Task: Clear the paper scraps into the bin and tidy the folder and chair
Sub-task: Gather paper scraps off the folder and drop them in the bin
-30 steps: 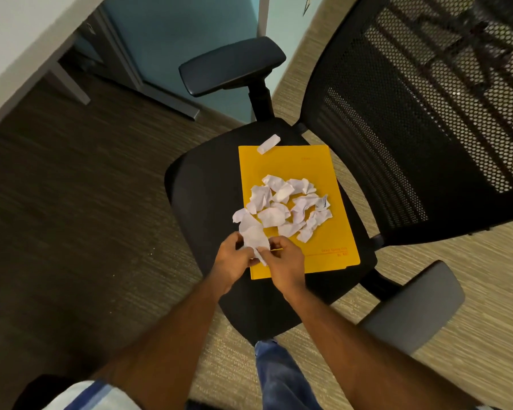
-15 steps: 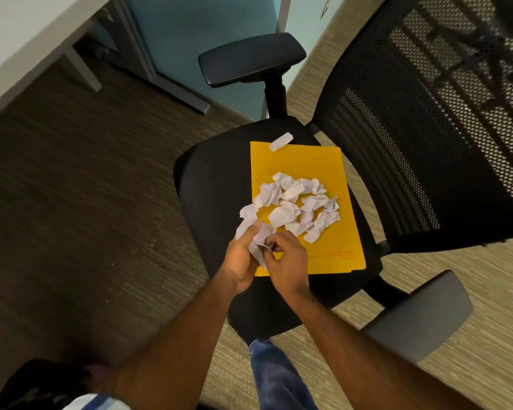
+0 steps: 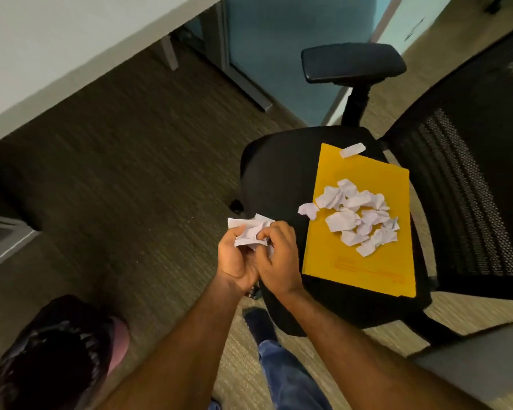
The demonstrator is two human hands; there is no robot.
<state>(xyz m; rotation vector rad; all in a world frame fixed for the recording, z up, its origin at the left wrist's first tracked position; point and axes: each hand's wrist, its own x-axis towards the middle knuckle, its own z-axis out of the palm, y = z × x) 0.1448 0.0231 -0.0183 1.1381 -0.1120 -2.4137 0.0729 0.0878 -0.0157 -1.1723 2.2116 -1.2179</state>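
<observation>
Step in hand looked like first load of scraps. Left hand [image 3: 238,255] and right hand [image 3: 279,255] both curled tight round crumpled wad [image 3: 251,230], held over carpet just left of chair [image 3: 279,161]. Most scraps [image 3: 356,216] sat heaped on yellow folder [image 3: 365,261] on seat, one stray bit [image 3: 352,150] at far edge. Bin [image 3: 54,359] probably dark thing lower left, so next up: carry over, drop, come back for more.

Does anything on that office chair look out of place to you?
Yes. A yellow folder lies flat on the chair seat, with a heap of crumpled paper scraps on it and one stray scrap at its far edge. Both hands hold a wad of scraps beside the seat.
</observation>
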